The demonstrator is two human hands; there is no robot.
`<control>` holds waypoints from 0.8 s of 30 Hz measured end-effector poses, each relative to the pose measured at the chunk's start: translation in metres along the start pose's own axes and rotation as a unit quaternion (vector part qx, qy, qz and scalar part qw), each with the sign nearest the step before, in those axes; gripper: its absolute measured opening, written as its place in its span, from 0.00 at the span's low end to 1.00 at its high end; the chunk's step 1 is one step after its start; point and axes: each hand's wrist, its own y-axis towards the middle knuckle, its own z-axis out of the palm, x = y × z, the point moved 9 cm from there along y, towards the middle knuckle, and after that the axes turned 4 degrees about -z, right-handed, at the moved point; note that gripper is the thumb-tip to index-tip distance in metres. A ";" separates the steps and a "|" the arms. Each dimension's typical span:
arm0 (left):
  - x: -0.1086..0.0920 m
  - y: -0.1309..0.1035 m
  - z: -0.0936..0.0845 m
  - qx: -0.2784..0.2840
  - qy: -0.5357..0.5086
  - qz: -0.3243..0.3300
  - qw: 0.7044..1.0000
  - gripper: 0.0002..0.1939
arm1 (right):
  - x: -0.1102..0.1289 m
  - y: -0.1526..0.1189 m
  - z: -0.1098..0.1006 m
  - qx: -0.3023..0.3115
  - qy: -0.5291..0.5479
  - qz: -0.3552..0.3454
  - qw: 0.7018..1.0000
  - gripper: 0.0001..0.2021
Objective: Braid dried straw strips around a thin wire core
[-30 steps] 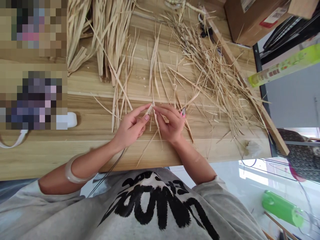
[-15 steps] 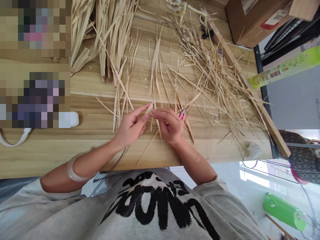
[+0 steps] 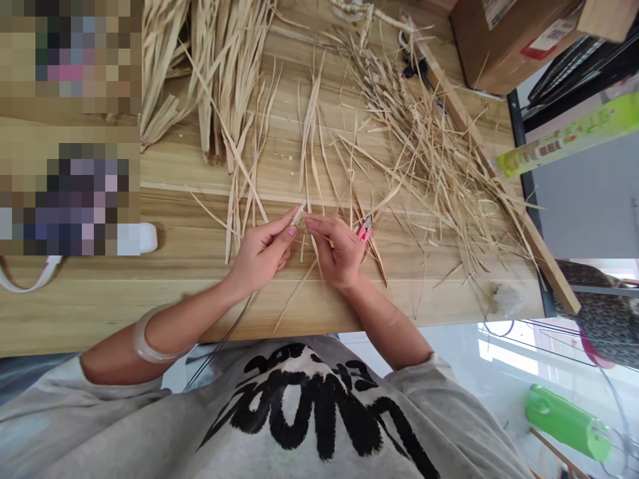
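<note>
At the near edge of the wooden table [image 3: 100, 306], the scene is read off line by line.

Left hand: the left hand [image 3: 259, 256] is seen closed in a narrow pinch, thumb and forefinger clamped on the braided straw end [image 3: 299, 216].

Right hand: the right hand [image 3: 337, 249] is curled, its fingertips [image 3: 308, 223] pressed to the same braided end; pink snips [image 3: 366, 229] are tucked against its outer side, and whether they are gripped cannot be told.

Work piece: the braided straw end is held just above the tabletop, between both hands, with loose strands [image 3: 304, 273] trailing down toward the table's edge.

Supply: flat straw strips [image 3: 219, 86] are laid at the far left, a tangled straw pile [image 3: 429, 146] at the far right, both well apart from the hands.

Grip advice: the pinch is best kept right beside the last crossing, so that tension is judged not to be lost.

Strand advice: each strand is best drawn snug and flat, never twisted, since dry straw is likely to split.

Risk: the trailing strands could be snagged on the table's edge.
</note>
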 end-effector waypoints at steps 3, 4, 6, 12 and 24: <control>0.000 0.000 0.000 -0.002 0.005 -0.002 1.000 0.32 | -0.001 -0.001 0.002 0.004 0.002 0.008 1.000 0.09; 0.000 0.000 -0.001 -0.003 0.006 -0.003 1.000 0.32 | -0.001 -0.001 0.002 0.003 0.006 0.006 1.000 0.09; 0.000 0.000 -0.001 -0.004 0.008 -0.003 1.000 0.33 | 0.000 -0.001 0.002 0.003 0.009 0.000 1.000 0.08; 0.000 0.000 -0.001 -0.004 0.017 0.000 1.000 0.32 | -0.007 -0.005 0.004 0.016 0.006 0.033 0.999 0.07; 0.002 0.002 0.001 0.006 0.029 -0.012 0.999 0.36 | -0.013 -0.006 0.009 0.055 0.004 0.071 0.996 0.06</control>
